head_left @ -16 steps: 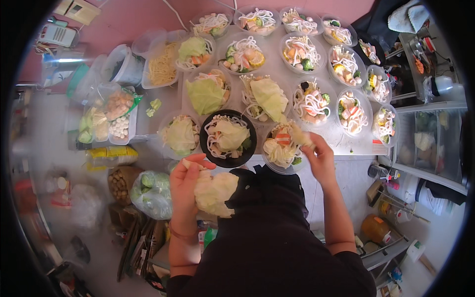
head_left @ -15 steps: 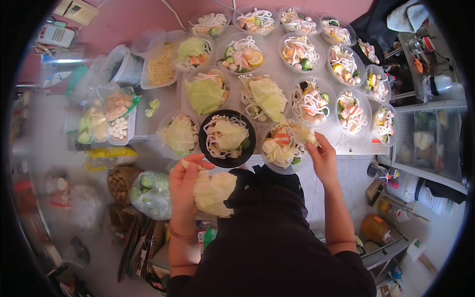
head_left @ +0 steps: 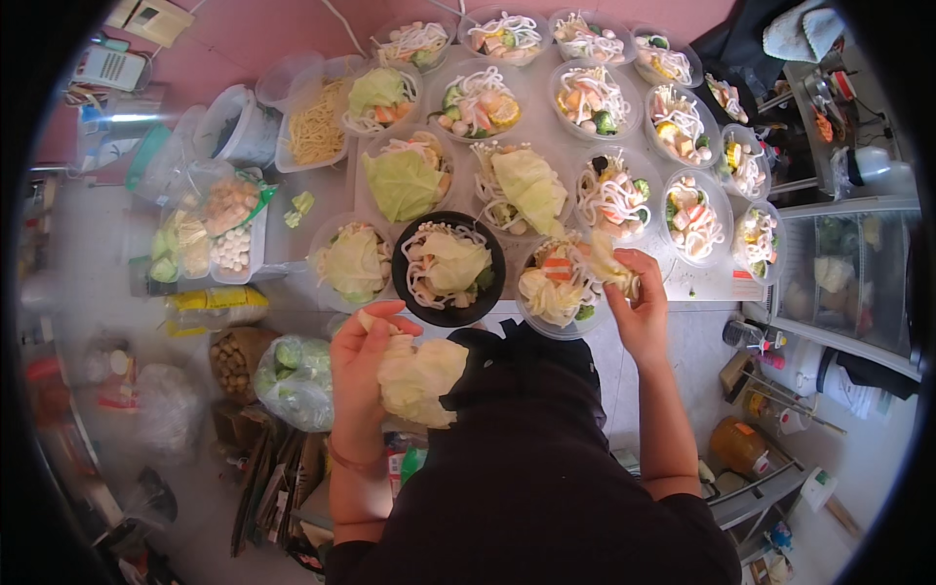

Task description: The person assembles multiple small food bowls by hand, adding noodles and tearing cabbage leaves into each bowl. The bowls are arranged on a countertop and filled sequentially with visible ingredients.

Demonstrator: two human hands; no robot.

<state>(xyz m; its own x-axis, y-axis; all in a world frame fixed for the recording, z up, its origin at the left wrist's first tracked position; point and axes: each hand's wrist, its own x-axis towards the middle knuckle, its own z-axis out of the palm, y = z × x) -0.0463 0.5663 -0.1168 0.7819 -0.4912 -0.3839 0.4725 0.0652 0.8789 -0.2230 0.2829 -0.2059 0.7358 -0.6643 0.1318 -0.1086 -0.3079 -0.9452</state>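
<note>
My left hand holds a pale head of cabbage close to my body, just below the table edge. My right hand pinches a torn cabbage leaf over the right rim of a clear bowl filled with noodles, cabbage and orange pieces. A black bowl with noodles and a cabbage leaf sits between my hands. To its left stands another clear bowl topped with cabbage.
Several more clear bowls of noodles and vegetables cover the white table toward the back and right. Containers of noodles and packed ingredients stand at the left. Bags of vegetables lie on the floor by my left side.
My right hand has drawn back slightly from the clear bowl toward its right rim, keeping the leaf. My left hand and the cabbage have barely moved.
</note>
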